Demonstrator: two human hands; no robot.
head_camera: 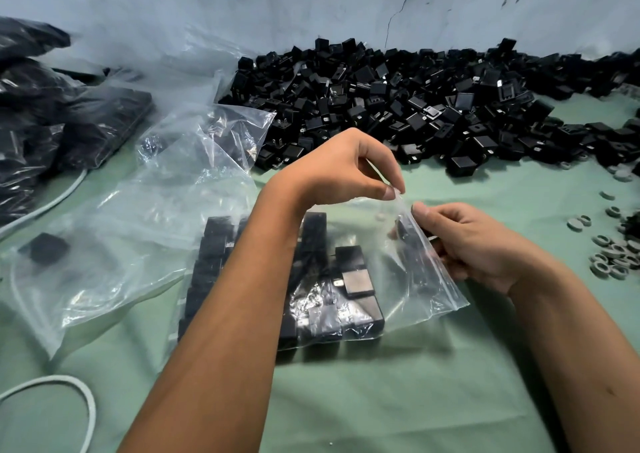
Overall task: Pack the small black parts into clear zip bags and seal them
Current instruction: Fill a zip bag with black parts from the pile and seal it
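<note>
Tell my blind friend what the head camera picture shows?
Two hands, left hand and right hand, pinch the top of a clear zip bag of black plug adapters. A pile of adapters lies behind on the green table.

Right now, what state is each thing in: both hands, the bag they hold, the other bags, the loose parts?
Left hand: pinching the bag's top edge.
Right hand: gripping the same edge.
Filled zip bag: holds black parts, mouth lifted, seal state unclear.
Empty clear bags: lying loose, crumpled.
Loose black parts: piled, unpacked.
Packed bags: stacked at left.
</note>
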